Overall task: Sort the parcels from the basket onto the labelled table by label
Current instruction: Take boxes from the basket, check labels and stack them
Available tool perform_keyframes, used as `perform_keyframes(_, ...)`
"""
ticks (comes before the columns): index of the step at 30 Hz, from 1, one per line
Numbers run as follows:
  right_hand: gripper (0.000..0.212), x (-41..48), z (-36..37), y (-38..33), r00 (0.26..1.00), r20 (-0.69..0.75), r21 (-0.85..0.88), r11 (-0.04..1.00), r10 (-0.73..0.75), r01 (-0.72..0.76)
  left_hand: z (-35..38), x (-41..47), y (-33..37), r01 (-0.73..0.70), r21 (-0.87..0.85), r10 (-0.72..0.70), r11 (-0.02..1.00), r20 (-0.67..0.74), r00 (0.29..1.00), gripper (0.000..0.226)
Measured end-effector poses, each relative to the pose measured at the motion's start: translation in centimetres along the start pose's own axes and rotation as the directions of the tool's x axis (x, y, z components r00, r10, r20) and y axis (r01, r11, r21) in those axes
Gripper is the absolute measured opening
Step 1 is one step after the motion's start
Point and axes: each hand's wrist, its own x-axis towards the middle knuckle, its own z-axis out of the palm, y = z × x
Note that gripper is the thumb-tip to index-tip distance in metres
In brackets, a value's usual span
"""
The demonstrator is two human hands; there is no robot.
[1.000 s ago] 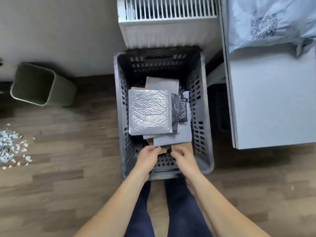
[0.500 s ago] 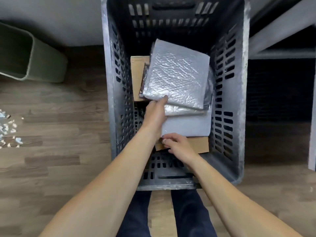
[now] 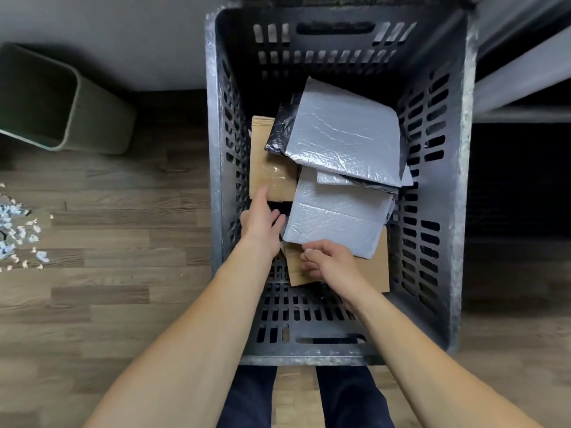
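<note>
A grey slotted basket (image 3: 213,156) stands on the floor and holds several parcels. A silver bubble mailer (image 3: 346,137) lies on top at the back, over a black poly bag (image 3: 279,131). Below it lies a grey bubble mailer (image 3: 336,217). A brown cardboard box (image 3: 268,162) sits at the left. A flat cardboard parcel (image 3: 372,268) lies at the front under the grey mailer. My left hand (image 3: 262,220) reaches into the gap between box and grey mailer, its forefinger touching the box. My right hand (image 3: 327,264) grips the near edge of the flat cardboard parcel.
A green waste bin (image 3: 61,103) stands on the wood floor to the left, with scraps of torn paper (image 3: 15,233) near the left edge. A pale table leg or rail (image 3: 522,78) crosses the upper right. My legs are just behind the basket's near rim.
The view has drawn closer to the basket. My left hand left the silver mailer, which now lies further back and right, and moved to the gap by the box. My right hand stays on the cardboard parcel.
</note>
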Motion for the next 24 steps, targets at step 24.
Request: perform_keyframes(24,0.013,-0.9,-0.1,3.3,0.997,-0.023,0.064,0.995,0.077,-0.075,4.0,5.6,0.9,-0.017,-0.122,0.044,0.992,0.222,0.974,0.111)
